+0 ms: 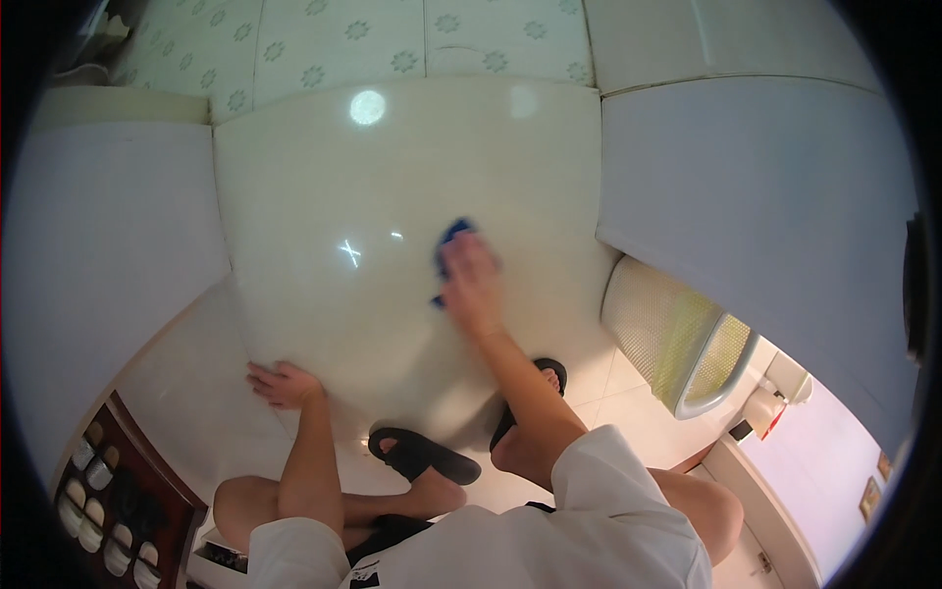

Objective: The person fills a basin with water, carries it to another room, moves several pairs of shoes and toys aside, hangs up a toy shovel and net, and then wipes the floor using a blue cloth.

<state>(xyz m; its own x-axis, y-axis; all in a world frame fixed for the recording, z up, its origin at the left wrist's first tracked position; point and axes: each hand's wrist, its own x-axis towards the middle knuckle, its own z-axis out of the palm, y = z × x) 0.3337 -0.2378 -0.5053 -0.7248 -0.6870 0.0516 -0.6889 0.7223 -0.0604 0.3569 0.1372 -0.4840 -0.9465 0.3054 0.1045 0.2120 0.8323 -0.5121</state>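
My right hand (471,280), blurred, presses a dark blue cloth (458,239) against a glossy cream floor (316,184) ahead of me. The cloth shows past the fingertips and along the left side of the hand; the rest lies hidden beneath it. My left hand (285,384) rests with fingers spread at the lower left edge of the cream surface and holds nothing. Bright light reflections show on the surface. Below the hands are my feet in black slippers (427,455).
Pale panels flank both sides, the right one (751,191) close to a woven basket (655,324) with a light grey rim. Flower-patterned tiles (353,37) lie beyond the far edge. At lower left, several pairs of slippers (118,548) sit on a dark red surface.
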